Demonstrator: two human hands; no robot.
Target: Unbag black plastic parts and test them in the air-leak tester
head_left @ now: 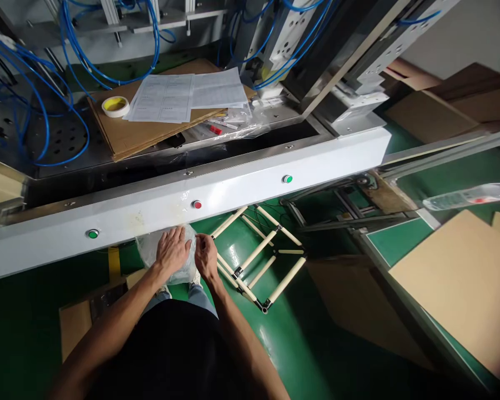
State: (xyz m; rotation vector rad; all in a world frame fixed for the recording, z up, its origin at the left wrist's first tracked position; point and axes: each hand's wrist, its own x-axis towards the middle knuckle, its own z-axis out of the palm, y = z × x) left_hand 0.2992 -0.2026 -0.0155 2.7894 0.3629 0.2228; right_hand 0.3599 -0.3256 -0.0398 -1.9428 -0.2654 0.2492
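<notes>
A clear plastic bag (148, 248) hangs in front of my legs, just below the white front beam of the machine. My left hand (173, 251) lies flat against the bag, its fingers stretched out towards the beam. Close on its right, my right hand (206, 255) has thumb and forefinger pinched together at the bag's right edge. What the bag holds, if anything, I cannot make out behind the hands.
The white beam (241, 173) carries green and red buttons. Behind it, papers (162, 97) and a tape roll (115, 106) lie on cardboard (120, 136), beneath blue hoses. A cream tube frame (256, 250) stands right of my legs. Cardboard (458, 278) lies on a green-topped table.
</notes>
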